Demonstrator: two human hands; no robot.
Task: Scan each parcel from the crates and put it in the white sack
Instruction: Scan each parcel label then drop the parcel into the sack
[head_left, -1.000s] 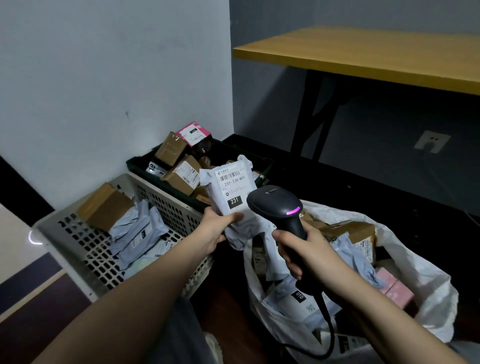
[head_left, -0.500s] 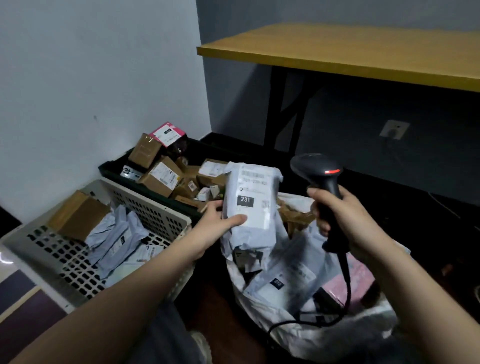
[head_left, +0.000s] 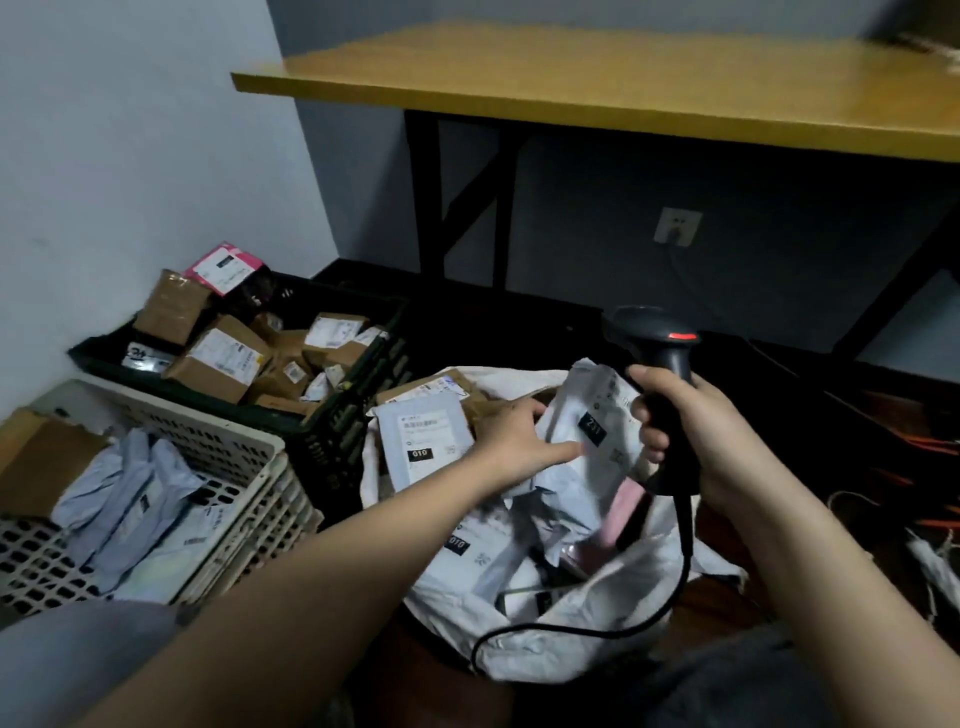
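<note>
The white sack lies open on the floor. Over its mouth the left hand rests straight, released fingers on the grey parcel marked 231, which lies atop the sack's heap. Just right of it, the right hand clenches the black scanner. Left of the sack stand the white crate and, farther off, the black crate.
</note>
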